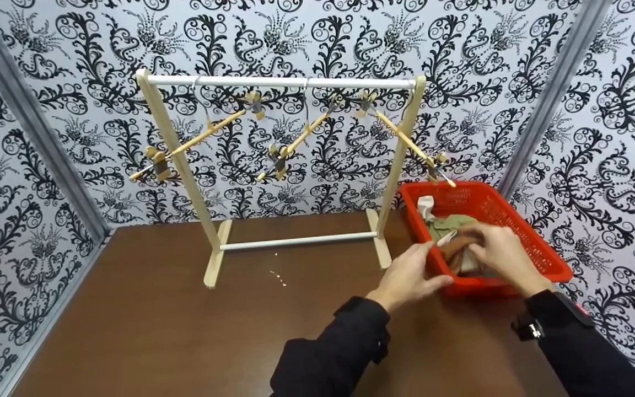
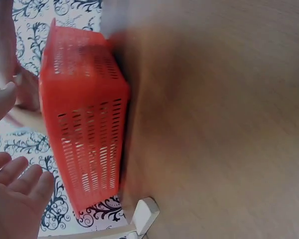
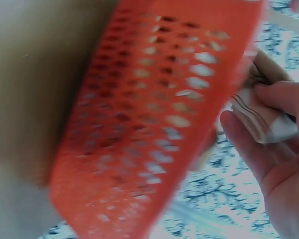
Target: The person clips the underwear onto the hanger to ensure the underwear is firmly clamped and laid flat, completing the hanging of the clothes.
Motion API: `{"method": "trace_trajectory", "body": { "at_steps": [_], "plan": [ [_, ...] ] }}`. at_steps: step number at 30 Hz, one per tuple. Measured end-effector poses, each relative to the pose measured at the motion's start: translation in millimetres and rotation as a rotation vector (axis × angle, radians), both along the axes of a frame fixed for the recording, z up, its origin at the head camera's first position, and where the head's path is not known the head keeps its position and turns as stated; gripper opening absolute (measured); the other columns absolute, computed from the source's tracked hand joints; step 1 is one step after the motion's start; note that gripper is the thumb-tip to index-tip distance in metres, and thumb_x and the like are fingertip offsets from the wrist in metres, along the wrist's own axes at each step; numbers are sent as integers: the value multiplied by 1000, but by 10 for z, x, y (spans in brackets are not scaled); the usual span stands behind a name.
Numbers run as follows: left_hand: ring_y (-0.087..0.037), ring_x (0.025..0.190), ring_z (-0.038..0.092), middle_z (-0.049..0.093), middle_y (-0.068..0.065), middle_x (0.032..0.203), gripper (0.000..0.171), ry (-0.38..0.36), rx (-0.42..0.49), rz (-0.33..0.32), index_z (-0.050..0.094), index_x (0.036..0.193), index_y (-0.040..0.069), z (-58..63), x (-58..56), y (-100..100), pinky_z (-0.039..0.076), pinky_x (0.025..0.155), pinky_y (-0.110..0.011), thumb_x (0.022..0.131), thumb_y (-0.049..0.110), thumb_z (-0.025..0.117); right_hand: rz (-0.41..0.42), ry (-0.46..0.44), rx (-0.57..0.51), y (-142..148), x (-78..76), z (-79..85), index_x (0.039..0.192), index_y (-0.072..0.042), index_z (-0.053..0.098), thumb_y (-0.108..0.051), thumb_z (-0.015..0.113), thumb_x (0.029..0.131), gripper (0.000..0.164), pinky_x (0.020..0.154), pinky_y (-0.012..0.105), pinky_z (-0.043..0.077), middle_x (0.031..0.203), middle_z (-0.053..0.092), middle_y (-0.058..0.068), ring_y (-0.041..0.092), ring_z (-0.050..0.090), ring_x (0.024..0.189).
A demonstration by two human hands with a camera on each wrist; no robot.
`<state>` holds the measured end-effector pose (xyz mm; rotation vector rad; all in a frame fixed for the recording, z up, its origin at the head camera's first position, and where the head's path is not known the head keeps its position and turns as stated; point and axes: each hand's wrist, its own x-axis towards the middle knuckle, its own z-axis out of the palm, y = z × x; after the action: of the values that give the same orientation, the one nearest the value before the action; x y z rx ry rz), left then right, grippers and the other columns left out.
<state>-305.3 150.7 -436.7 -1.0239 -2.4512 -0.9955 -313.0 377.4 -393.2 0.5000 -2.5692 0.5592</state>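
A red plastic basket (image 1: 527, 231) stands on the right of the table with small folded cloths inside. My right hand (image 1: 502, 251) reaches into its near part and holds a brown and cream cloth (image 1: 457, 248). In the right wrist view, thumb and fingers pinch that striped cloth (image 3: 261, 117) above the basket's rim. A green cloth (image 1: 450, 225) and a white one (image 1: 425, 207) lie farther back in the basket. My left hand (image 1: 410, 278) is at the basket's near left corner, fingers extended; whether it touches the rim is unclear. The left wrist view shows its fingers spread, holding nothing.
A wooden rack (image 1: 400, 160) with a white top rail (image 1: 251, 81) stands behind the brown table (image 1: 174, 331). Three wooden clip hangers hang from it, including a left hanger (image 1: 207, 132), a middle hanger (image 1: 303, 135) and a right hanger (image 1: 408, 140). Patterned walls enclose the table.
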Motion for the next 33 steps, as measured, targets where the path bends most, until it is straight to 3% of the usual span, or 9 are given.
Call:
{"method": "trace_trajectory", "body": {
  "at_steps": [5, 10, 13, 16, 20, 25, 29, 33],
  "plan": [
    [-17, 131, 53, 54, -13, 145, 88, 8, 141, 8, 36, 153, -1, 129, -76, -30, 37, 109, -23, 90, 44, 77, 17, 130, -105, -258, 33, 323, 116, 2, 69, 14, 71, 79, 38, 45, 19, 44, 102, 73, 23, 7, 51, 51],
    [-16, 127, 54, 56, -13, 141, 91, 36, 343, 0, 35, 154, 2, 320, -154, -105, 39, 108, -23, 86, 41, 81, 60, 222, -160, -578, 61, 603, 115, -3, 72, 14, 73, 79, 40, 56, 12, 44, 105, 75, 16, 11, 59, 61],
    [-13, 117, 61, 63, -11, 133, 78, 25, 436, 2, 48, 147, 3, 412, -183, -176, 44, 100, -19, 86, 37, 83, 124, 250, -214, -751, 79, 705, 111, 0, 73, 12, 74, 80, 33, 69, 9, 48, 104, 75, 14, 20, 69, 76],
    [-8, 102, 66, 71, -7, 119, 56, -9, 506, 4, 62, 132, 5, 459, -196, -257, 49, 89, -16, 88, 31, 82, 165, 264, -267, -890, 96, 760, 107, 3, 72, 10, 76, 81, 27, 75, 9, 50, 102, 76, 14, 25, 71, 82],
    [0, 81, 64, 75, -1, 99, 30, -43, 576, -14, 73, 117, 7, 456, -202, -384, 50, 74, -15, 93, 26, 77, 181, 271, -283, -1030, 73, 755, 107, 1, 73, 2, 81, 82, 26, 76, 11, 50, 100, 76, 10, 23, 71, 82],
    [0, 71, 61, 75, 2, 88, 17, -60, 634, -1, 78, 106, 8, 394, -203, -566, 51, 67, -18, 99, 20, 68, 203, 224, -282, -1127, -16, 641, 107, -4, 74, -9, 85, 83, 26, 78, 12, 51, 101, 77, 3, 14, 71, 87],
    [0, 71, 60, 74, 2, 90, 18, -90, 659, 34, 78, 111, 8, 353, -197, -705, 50, 66, -18, 99, 17, 68, 201, 153, -314, -1165, -78, 502, 104, -5, 77, -8, 84, 83, 22, 74, 12, 52, 98, 77, 3, 9, 71, 84],
    [-2, 81, 67, 76, -4, 104, 31, -68, 667, 6, 73, 121, 2, 344, -184, -829, 55, 72, -19, 96, 19, 73, 199, 131, -281, -1230, -109, 390, 102, -7, 78, -7, 83, 84, 19, 75, 15, 53, 95, 77, 5, 15, 71, 83]
  ]
}}
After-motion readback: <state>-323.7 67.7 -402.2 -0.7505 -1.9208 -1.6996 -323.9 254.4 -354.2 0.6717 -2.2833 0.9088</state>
